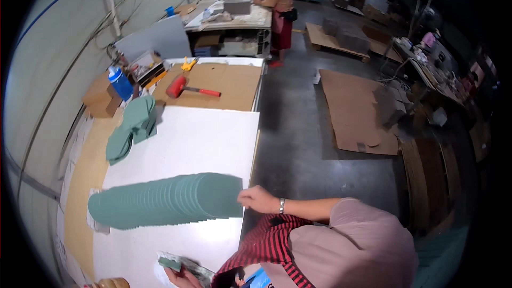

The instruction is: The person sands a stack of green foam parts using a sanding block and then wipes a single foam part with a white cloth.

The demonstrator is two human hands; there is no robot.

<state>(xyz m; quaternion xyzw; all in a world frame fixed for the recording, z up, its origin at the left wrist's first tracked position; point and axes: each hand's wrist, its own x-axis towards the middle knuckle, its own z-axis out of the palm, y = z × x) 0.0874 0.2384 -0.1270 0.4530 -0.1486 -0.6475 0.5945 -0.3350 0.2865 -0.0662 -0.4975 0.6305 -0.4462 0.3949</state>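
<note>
Across the white table top lies a long row of overlapping teal-green sheets [154, 200] with rounded ends, fanned out like shingles. My right hand [258, 200], its wrist in a metal watch band, is closed at the right end of the row. Its fingertips pinch the edge of the last sheet. Low in the view, my left hand [182, 277] grips a small green block [169, 263] above a white, smeared tray-like thing [194, 268]. Part of that hand is cut off by the lower edge. A loose pile of similar green pieces [133, 125] sits farther back on the left.
Behind the white surface, a red mallet [181, 88] lies on cardboard [234, 82], near yellow clamps [188, 64]. A blue bottle [120, 82] and a brown box [101, 96] stand left. Another person [280, 5] works at a far bench. Flattened cardboard [357, 112] covers floor at right.
</note>
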